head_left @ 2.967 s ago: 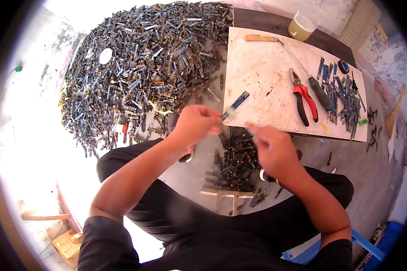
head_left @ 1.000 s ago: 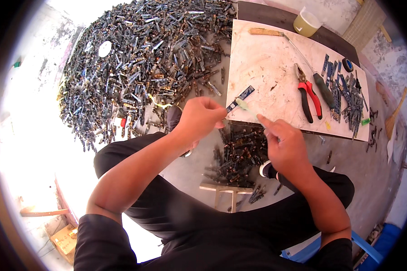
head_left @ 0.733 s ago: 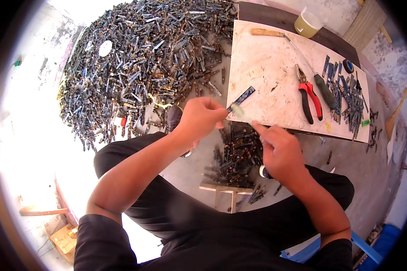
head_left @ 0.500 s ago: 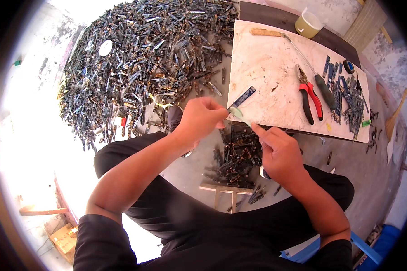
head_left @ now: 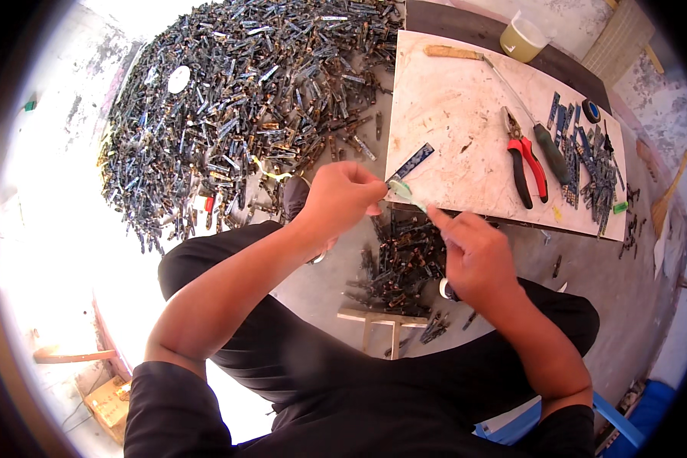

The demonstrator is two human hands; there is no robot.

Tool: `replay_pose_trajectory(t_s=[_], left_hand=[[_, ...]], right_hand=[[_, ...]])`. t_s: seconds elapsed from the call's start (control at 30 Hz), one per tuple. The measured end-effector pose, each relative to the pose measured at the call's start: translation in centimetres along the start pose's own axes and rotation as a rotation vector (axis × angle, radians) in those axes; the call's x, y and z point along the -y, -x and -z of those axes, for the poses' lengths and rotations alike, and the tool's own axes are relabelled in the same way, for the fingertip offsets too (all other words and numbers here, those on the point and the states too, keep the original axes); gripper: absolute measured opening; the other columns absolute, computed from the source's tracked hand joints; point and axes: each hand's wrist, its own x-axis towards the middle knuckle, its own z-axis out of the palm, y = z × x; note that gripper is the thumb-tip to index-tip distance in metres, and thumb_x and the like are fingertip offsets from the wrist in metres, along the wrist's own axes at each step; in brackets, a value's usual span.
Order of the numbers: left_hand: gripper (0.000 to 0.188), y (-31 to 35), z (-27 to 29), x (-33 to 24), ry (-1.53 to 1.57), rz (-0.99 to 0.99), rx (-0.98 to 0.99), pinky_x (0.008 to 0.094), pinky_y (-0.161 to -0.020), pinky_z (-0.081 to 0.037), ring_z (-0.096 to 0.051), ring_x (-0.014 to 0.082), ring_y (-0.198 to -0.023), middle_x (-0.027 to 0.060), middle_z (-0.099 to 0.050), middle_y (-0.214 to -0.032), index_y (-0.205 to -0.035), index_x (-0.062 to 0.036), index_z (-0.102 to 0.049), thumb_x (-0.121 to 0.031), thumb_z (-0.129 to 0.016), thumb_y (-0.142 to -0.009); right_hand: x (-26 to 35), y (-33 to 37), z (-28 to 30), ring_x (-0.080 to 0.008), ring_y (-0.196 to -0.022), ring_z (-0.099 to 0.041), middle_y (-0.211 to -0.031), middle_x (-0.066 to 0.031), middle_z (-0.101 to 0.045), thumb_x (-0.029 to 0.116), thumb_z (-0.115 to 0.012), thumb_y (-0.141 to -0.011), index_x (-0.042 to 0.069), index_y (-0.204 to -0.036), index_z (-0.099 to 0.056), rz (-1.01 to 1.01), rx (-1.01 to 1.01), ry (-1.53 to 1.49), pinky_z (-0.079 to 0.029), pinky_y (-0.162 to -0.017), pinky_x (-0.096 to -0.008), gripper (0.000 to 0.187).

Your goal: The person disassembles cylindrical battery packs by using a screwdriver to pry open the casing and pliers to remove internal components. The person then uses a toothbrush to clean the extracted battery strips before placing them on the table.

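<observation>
Over the near left edge of a white work board (head_left: 450,114), my left hand (head_left: 342,197) is closed in a pinch. A dark blue speckled strip (head_left: 414,162) lies on the board, its lower end reaching the left fingertips; how much of it they grip is hidden. My right hand (head_left: 477,256), fingers curled and index finger stretched forward, holds a narrow pale green tool (head_left: 409,195). The tool's broader tip meets the strip's lower end beside the left fingertips. Its exact kind is unclear.
Red-and-black pliers (head_left: 526,164), a dark-handled screwdriver (head_left: 551,154), a wooden-handled tool (head_left: 452,52) and a pile of strips (head_left: 594,179) lie on the board. A large heap of dark pieces (head_left: 237,99) covers the floor left. A yellowish tub (head_left: 522,42) stands behind.
My right hand has shifted very slightly to the right with the green tool. My left hand keeps its pinch at almost the same spot.
</observation>
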Motion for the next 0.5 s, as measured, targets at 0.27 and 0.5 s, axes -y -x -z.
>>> replay_pose_trajectory(t_s=[0.27, 0.5], left_hand=[[0.011, 0.0, 0.0, -0.2, -0.012, -0.001, -0.002, 0.0272, -0.070, -0.057, -0.073, 0.0147, -0.072, 0.0053, -0.069, -0.080, -0.088, 0.0002, -0.068, -0.008, -0.075, -0.091], [0.011, -0.2, 0.0, 0.1, 0.000, -0.014, 0.007, 0.0279, -0.071, -0.057, -0.072, 0.0149, -0.071, 0.0055, -0.069, -0.080, -0.089, 0.0002, -0.068, -0.008, -0.076, -0.090]], right_hand=[[-0.5, -0.3, 0.3, -0.0385, -0.074, -0.065, -0.084, -0.0153, -0.062, -0.006, -0.063, -0.087, 0.008, -0.133, -0.076, -0.028, -0.003, 0.035, -0.054, -0.067, -0.0470, 0.049], [-0.3, 0.0, -0.1, -0.0388, -0.075, -0.065, -0.084, -0.0170, -0.061, -0.007, -0.061, -0.087, 0.007, -0.132, -0.076, 0.016, -0.008, -0.026, -0.054, -0.069, -0.0460, 0.049]])
